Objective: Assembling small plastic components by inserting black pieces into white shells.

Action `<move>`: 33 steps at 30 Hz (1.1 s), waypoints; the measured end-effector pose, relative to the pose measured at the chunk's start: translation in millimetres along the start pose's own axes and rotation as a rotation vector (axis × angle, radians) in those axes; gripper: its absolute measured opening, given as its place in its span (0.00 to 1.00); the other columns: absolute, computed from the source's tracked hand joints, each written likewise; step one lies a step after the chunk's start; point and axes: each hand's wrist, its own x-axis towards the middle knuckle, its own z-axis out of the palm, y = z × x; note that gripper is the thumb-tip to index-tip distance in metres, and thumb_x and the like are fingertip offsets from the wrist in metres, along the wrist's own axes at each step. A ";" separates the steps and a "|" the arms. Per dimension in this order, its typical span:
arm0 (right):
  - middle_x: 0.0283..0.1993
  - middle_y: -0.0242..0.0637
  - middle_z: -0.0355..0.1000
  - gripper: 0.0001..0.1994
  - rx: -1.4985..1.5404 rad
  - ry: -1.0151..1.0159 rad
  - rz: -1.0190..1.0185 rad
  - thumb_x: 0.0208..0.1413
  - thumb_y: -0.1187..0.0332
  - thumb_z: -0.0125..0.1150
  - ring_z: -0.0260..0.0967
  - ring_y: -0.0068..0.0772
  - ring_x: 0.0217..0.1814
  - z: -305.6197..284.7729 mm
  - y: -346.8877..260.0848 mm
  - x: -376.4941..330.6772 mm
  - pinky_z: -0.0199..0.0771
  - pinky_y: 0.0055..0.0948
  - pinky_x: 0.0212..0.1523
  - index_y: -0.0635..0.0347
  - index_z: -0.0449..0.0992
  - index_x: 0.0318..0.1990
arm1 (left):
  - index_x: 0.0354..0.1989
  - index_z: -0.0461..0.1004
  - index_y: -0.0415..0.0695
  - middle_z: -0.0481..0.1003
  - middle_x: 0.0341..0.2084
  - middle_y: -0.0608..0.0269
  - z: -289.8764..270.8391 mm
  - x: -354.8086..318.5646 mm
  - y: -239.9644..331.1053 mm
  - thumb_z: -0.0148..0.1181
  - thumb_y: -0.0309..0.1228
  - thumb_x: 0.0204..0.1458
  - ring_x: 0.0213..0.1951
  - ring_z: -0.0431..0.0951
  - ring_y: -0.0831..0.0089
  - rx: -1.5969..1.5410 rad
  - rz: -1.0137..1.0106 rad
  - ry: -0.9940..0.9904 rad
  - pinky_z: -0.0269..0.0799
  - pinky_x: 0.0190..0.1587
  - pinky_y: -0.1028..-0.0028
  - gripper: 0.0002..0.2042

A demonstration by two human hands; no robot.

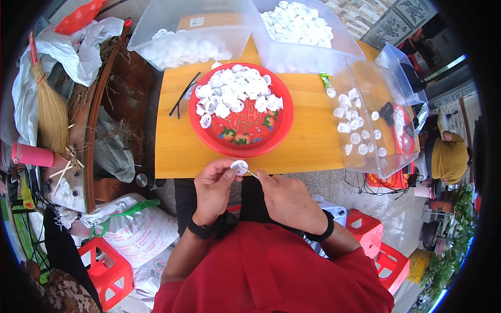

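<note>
Just off the table's front edge, my left hand (213,190) pinches a small round white plastic piece (239,166) between thumb and fingers. My right hand (293,203) grips a thin metal tool (253,174), whose tip touches the right side of that piece. Most of the tool is hidden in the fist, so its exact kind does not show. Right beyond my hands stands a round red tray (284,130) with a fruit pattern. A heap of similar white pieces (235,88) covers its far half.
On the wooden table (313,122) stand clear plastic bins (195,31) with white pieces, and one bin (373,73) at right with scattered ones. Black glasses (183,96) lie left of the tray. Red stools (107,271) and a white sack (138,224) flank me. Another person (450,156) is far right.
</note>
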 end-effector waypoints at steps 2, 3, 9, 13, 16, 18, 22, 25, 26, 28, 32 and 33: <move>0.24 0.49 0.68 0.19 -0.015 0.004 -0.012 0.43 0.76 0.50 0.69 0.46 0.25 1.3 0.5 0.7 0.69 0.38 0.26 0.75 0.65 0.46 | 0.41 0.70 0.33 0.74 0.35 0.55 -0.3 -0.4 -0.5 0.49 0.16 0.51 0.36 0.75 0.72 0.021 0.002 -0.013 0.72 0.38 0.76 0.09; 0.24 0.49 0.68 0.20 -0.022 0.008 -0.023 0.43 0.75 0.50 0.69 0.46 0.25 2.6 1.0 0.9 0.69 0.38 0.26 0.75 0.65 0.46 | 0.41 0.70 0.33 0.74 0.35 0.55 0.0 -0.6 -0.4 0.49 0.16 0.51 0.36 0.75 0.72 0.022 0.002 -0.014 0.72 0.38 0.76 0.09; 0.24 0.49 0.68 0.19 -0.061 -0.012 -0.037 0.42 0.75 0.50 0.69 0.46 0.24 3.9 -1.5 2.7 0.69 0.37 0.25 0.75 0.64 0.45 | 0.40 0.70 0.33 0.74 0.37 0.53 0.5 -3.5 -4.1 0.50 0.17 0.51 0.35 0.75 0.71 0.111 0.056 0.002 0.71 0.38 0.75 0.08; 0.23 0.49 0.68 0.15 -0.103 -0.024 -0.079 0.40 0.76 0.50 0.69 0.47 0.23 0.7 -2.5 6.4 0.69 0.37 0.24 0.73 0.66 0.39 | 0.40 0.70 0.34 0.74 0.38 0.53 -1.1 -4.5 -7.2 0.52 0.16 0.50 0.36 0.75 0.72 0.241 0.097 -0.003 0.72 0.38 0.76 0.09; 0.20 0.48 0.67 0.12 -0.103 -0.050 -0.117 0.41 0.76 0.50 0.69 0.49 0.22 4.2 3.1 10.7 0.69 0.38 0.24 0.72 0.66 0.35 | 0.40 0.71 0.34 0.74 0.37 0.54 -3.2 -3.7 -8.6 0.52 0.15 0.49 0.36 0.75 0.72 0.262 0.090 -0.009 0.72 0.38 0.76 0.09; 0.19 0.48 0.67 0.12 -0.057 -0.069 -0.093 0.41 0.76 0.50 0.68 0.50 0.21 4.2 7.1 14.2 0.69 0.39 0.24 0.73 0.66 0.35 | 0.40 0.71 0.34 0.74 0.37 0.55 -3.4 -3.3 -8.4 0.52 0.15 0.49 0.36 0.75 0.73 0.266 0.092 -0.012 0.72 0.38 0.77 0.09; 0.20 0.48 0.67 0.13 0.051 -0.082 -0.043 0.42 0.76 0.49 0.68 0.50 0.22 -4.8 10.1 12.1 0.69 0.40 0.26 0.73 0.66 0.38 | 0.39 0.71 0.34 0.74 0.37 0.57 -1.6 -1.9 -4.0 0.52 0.13 0.47 0.36 0.75 0.74 0.182 0.050 -0.008 0.72 0.38 0.77 0.11; 0.24 0.49 0.67 0.16 0.016 0.032 -0.044 0.42 0.76 0.49 0.68 0.50 0.25 -6.6 3.9 2.8 0.69 0.41 0.26 0.71 0.67 0.42 | 0.41 0.71 0.34 0.74 0.37 0.59 -4.3 -3.2 -3.2 0.52 0.13 0.48 0.38 0.74 0.76 0.162 0.060 -0.041 0.71 0.41 0.78 0.11; 0.24 0.49 0.67 0.16 0.015 0.031 -0.042 0.42 0.76 0.49 0.68 0.50 0.25 -8.8 0.7 2.2 0.69 0.41 0.26 0.71 0.67 0.42 | 0.42 0.70 0.34 0.73 0.38 0.61 -4.6 -3.6 -3.4 0.52 0.13 0.48 0.39 0.74 0.76 0.159 0.057 -0.074 0.70 0.43 0.78 0.12; 0.26 0.49 0.67 0.19 -0.018 -0.027 -0.039 0.42 0.76 0.50 0.69 0.49 0.26 -11.4 -5.5 2.3 0.69 0.40 0.26 0.69 0.66 0.45 | 0.42 0.70 0.34 0.73 0.38 0.61 -3.6 -4.3 -2.4 0.52 0.13 0.48 0.39 0.73 0.76 0.174 0.060 -0.080 0.70 0.44 0.78 0.12; 0.26 0.48 0.67 0.21 -0.077 -0.075 -0.022 0.41 0.76 0.50 0.69 0.48 0.26 -7.9 -3.7 2.7 0.69 0.39 0.25 0.70 0.66 0.48 | 0.42 0.70 0.34 0.73 0.38 0.61 -0.4 -4.6 0.2 0.51 0.12 0.48 0.40 0.73 0.77 0.186 0.068 -0.091 0.69 0.44 0.78 0.12; 0.25 0.48 0.67 0.21 -0.103 -0.077 -0.032 0.41 0.76 0.50 0.69 0.46 0.25 -8.5 -4.8 2.7 0.69 0.38 0.25 0.71 0.65 0.47 | 0.42 0.70 0.34 0.73 0.38 0.61 -0.4 -4.6 0.8 0.51 0.12 0.48 0.40 0.73 0.77 0.187 0.069 -0.092 0.69 0.44 0.78 0.12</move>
